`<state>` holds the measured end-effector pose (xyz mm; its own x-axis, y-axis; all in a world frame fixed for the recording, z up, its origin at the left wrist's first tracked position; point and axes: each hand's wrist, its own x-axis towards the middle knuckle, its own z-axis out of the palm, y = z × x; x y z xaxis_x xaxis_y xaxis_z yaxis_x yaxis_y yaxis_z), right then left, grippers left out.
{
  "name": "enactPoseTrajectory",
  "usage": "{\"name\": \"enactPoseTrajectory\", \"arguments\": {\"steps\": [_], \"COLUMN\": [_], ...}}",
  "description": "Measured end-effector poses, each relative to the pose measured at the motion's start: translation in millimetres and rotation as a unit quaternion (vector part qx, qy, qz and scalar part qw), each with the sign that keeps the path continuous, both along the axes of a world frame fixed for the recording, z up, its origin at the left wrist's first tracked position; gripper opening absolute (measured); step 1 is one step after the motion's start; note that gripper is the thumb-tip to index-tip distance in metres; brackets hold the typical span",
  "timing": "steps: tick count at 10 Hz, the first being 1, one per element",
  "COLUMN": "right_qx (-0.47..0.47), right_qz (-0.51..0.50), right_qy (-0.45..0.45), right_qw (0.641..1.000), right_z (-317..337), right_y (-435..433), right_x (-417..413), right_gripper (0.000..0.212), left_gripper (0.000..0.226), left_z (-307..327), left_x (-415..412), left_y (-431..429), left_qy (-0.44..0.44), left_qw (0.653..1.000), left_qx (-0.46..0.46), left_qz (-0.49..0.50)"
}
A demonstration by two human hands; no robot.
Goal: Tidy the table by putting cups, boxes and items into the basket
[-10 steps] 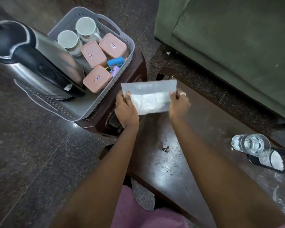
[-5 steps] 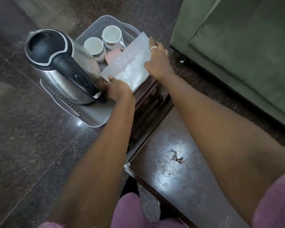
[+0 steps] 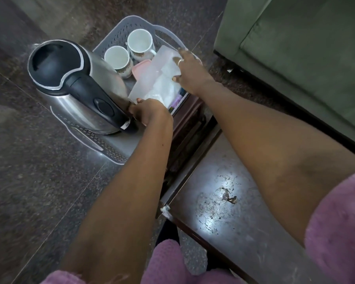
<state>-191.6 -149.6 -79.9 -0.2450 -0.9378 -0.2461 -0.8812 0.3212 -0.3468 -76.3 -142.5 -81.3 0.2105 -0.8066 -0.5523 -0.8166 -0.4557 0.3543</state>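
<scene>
Pinching the translucent packet (image 3: 155,84) at its near corner with the left hand (image 3: 150,112), gripping its far edge with the right hand (image 3: 190,72), low over the basket (image 3: 115,36).

Home living room, green sofa (image 3: 305,58), polished stone floor (image 3: 29,191)

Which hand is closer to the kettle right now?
Left. The left hand grips the packet right beside the kettle; the right hand holds its far end, well clear.

My sleeves (image 3: 336,222) are fuzzy mauve fabric and stop high on my arms, leaving both forearms bare. A pale ring (image 3: 179,62) circles one finger of my right hand (image 3: 190,72).
</scene>
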Motion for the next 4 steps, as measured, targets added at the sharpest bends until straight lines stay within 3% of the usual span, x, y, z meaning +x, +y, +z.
{"name": "enactPoseTrajectory", "arguments": {"steps": [1, 2, 3, 4], "right_qx": [0.031, -0.034, -0.107, -0.158], "right_qz": [0.02, -0.012, -0.045, -0.117], "right_qy": [0.068, 0.07, 0.07, 0.021], "right_qw": [0.997, 0.997, 0.991, 0.98], "right_z": [-8, -8, -10, -13], "right_y": [5, 12, 25, 54], "right_x": [7, 11, 14, 14], "right_gripper": [0.049, 0.043, 0.042, 0.043], "left_gripper": [0.047, 0.06, 0.062, 0.055], "left_z": [21, 28, 25, 20], "left_x": [-1, -16, -29, -32], "left_y": [12, 28, 43, 75], "left_qy": [0.177, 0.146, 0.168, 0.221], "left_qw": [0.923, 0.923, 0.931, 0.921], "left_qx": [-0.031, -0.095, -0.17, -0.293], "left_qz": [0.341, 0.342, 0.277, 0.127]}}
